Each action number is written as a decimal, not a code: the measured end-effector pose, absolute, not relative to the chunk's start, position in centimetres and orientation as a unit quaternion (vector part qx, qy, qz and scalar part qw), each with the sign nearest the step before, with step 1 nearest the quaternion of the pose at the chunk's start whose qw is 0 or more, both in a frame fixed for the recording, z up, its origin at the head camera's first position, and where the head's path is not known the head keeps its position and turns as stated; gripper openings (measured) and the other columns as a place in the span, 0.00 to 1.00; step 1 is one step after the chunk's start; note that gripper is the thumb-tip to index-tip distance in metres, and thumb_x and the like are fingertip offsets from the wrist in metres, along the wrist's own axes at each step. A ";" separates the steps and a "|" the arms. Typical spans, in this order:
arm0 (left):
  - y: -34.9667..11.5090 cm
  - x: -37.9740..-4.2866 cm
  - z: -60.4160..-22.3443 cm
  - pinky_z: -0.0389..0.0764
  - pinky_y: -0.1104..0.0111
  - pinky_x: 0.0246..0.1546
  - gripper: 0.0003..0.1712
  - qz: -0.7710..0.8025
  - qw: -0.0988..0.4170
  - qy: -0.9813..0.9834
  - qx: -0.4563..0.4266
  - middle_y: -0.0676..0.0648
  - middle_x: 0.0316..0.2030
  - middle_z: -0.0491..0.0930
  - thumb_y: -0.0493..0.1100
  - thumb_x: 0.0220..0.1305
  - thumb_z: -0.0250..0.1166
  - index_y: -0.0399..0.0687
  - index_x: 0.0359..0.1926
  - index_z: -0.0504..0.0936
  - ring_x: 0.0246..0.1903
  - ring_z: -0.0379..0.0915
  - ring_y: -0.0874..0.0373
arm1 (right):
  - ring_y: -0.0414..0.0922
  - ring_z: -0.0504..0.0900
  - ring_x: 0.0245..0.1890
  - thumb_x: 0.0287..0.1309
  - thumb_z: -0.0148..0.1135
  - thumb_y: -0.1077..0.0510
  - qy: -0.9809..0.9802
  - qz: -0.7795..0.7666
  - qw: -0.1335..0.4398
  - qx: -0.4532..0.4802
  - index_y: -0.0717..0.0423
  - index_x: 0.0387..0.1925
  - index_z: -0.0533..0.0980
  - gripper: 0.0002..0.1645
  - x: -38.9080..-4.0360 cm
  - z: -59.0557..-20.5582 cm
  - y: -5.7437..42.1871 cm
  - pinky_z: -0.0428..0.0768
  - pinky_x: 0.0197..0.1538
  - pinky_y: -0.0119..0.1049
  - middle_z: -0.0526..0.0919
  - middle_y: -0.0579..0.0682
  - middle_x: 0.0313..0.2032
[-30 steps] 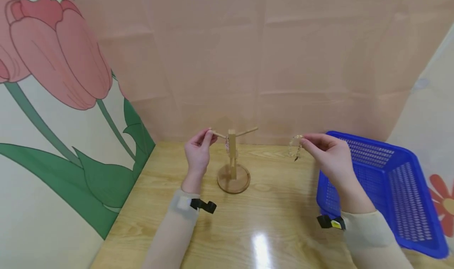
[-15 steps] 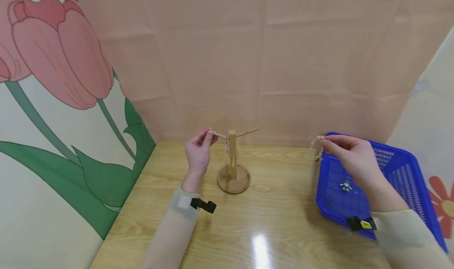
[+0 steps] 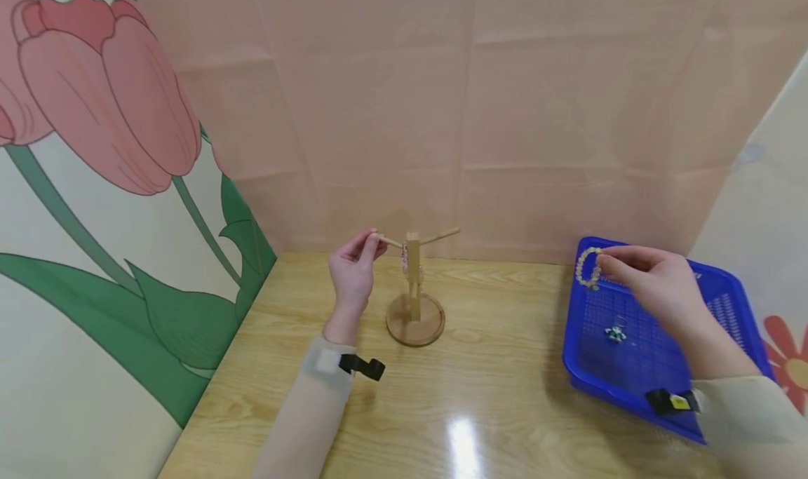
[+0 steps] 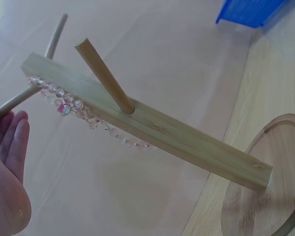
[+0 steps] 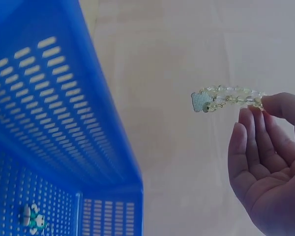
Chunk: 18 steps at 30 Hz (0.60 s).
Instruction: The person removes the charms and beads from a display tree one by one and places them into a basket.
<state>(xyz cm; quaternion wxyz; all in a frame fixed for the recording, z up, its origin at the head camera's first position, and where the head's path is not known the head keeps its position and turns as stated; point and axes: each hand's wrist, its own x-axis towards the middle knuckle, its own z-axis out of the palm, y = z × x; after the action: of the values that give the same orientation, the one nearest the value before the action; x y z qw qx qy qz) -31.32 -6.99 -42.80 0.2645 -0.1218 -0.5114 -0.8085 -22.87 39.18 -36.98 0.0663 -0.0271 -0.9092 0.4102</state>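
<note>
A wooden jewelry stand [image 3: 414, 275] with a round base stands mid-table. My left hand [image 3: 355, 272] pinches the end of its left peg between thumb and fingers. On that peg, close to the post, hangs a pink beaded bracelet [image 4: 78, 104] with a bright pink bead. Over the blue basket [image 3: 571, 353], my right hand [image 3: 659, 282] pinches a pale yellow beaded bracelet [image 3: 588, 268] at its edge. A small flat charm [image 5: 201, 102] dangles from the yellow loop in the right wrist view. The stand's right peg [image 3: 440, 235] bears nothing.
Inside the basket lies a small green and white figure charm [image 3: 615, 333] with a ring. The wooden table [image 3: 505, 381] ends at a pinkish backdrop [image 3: 391, 114]. A tulip-patterned panel [image 3: 113, 184] flanks the left side.
My right hand has carried the yellow bracelet to the right, from beside the basket to over it. The green and white charm has come into view. My left hand stays put.
</note>
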 end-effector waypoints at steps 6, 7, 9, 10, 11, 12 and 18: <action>-7.0 -31.0 -42.7 0.94 0.61 0.44 0.08 -0.807 0.263 -0.515 -0.119 0.40 0.38 0.91 0.26 0.70 0.69 0.24 0.47 0.87 0.35 0.91 0.57 | 0.24 0.79 0.40 0.72 0.66 0.33 -0.918 0.391 0.059 -0.034 0.57 0.63 0.82 0.35 -23.0 -37.6 40.6 0.77 0.37 0.20 0.89 0.30 0.42; -6.9 -31.0 -42.6 0.94 0.61 0.43 0.07 -0.808 0.264 -0.513 -0.119 0.40 0.38 0.91 0.26 0.70 0.69 0.24 0.47 0.87 0.35 0.91 0.58 | 0.24 0.78 0.41 0.71 0.66 0.32 -0.920 0.386 0.056 -0.037 0.56 0.63 0.82 0.36 -23.0 -37.7 40.8 0.76 0.37 0.21 0.88 0.30 0.42; -6.8 -31.1 -42.6 0.94 0.61 0.44 0.07 -0.811 0.263 -0.509 -0.120 0.41 0.37 0.91 0.26 0.70 0.69 0.26 0.46 0.88 0.35 0.91 0.58 | 0.25 0.77 0.42 0.70 0.65 0.31 -0.924 0.377 0.055 -0.040 0.55 0.63 0.82 0.37 -23.0 -37.7 41.1 0.76 0.37 0.21 0.88 0.31 0.42; -6.8 -31.1 -42.6 0.94 0.61 0.44 0.06 -0.812 0.263 -0.507 -0.121 0.42 0.37 0.91 0.25 0.70 0.69 0.27 0.46 0.89 0.35 0.91 0.58 | 0.25 0.76 0.42 0.70 0.65 0.30 -0.925 0.374 0.054 -0.041 0.56 0.63 0.82 0.37 -23.0 -37.8 41.3 0.75 0.37 0.21 0.88 0.30 0.42; -6.8 -31.2 -42.5 0.94 0.61 0.44 0.06 -0.813 0.263 -0.505 -0.122 0.42 0.37 0.91 0.25 0.70 0.69 0.28 0.46 0.89 0.35 0.91 0.58 | 0.25 0.75 0.42 0.71 0.65 0.31 -0.926 0.372 0.054 -0.040 0.56 0.63 0.82 0.37 -23.0 -37.8 41.5 0.75 0.37 0.21 0.87 0.30 0.43; -6.8 -31.2 -42.6 0.94 0.61 0.44 0.06 -0.814 0.262 -0.504 -0.124 0.43 0.37 0.91 0.25 0.70 0.69 0.29 0.46 0.89 0.36 0.91 0.58 | 0.24 0.75 0.42 0.71 0.66 0.31 -0.926 0.371 0.056 -0.039 0.56 0.62 0.82 0.37 -23.0 -37.9 41.6 0.75 0.37 0.21 0.87 0.31 0.43; -7.0 -31.3 -42.7 0.94 0.61 0.44 0.07 -0.815 0.262 -0.502 -0.120 0.44 0.37 0.91 0.25 0.70 0.69 0.31 0.45 0.90 0.35 0.90 0.58 | 0.22 0.77 0.38 0.70 0.69 0.35 -0.929 0.363 0.070 -0.027 0.57 0.58 0.85 0.32 -23.2 -38.6 42.2 0.76 0.35 0.17 0.87 0.28 0.40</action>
<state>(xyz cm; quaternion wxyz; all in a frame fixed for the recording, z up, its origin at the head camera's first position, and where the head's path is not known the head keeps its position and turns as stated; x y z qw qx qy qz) -31.30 -6.98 -42.70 0.2621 -0.1198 -0.5023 -0.8153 -23.21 42.24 -38.60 0.0697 -0.0270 -0.9287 0.3633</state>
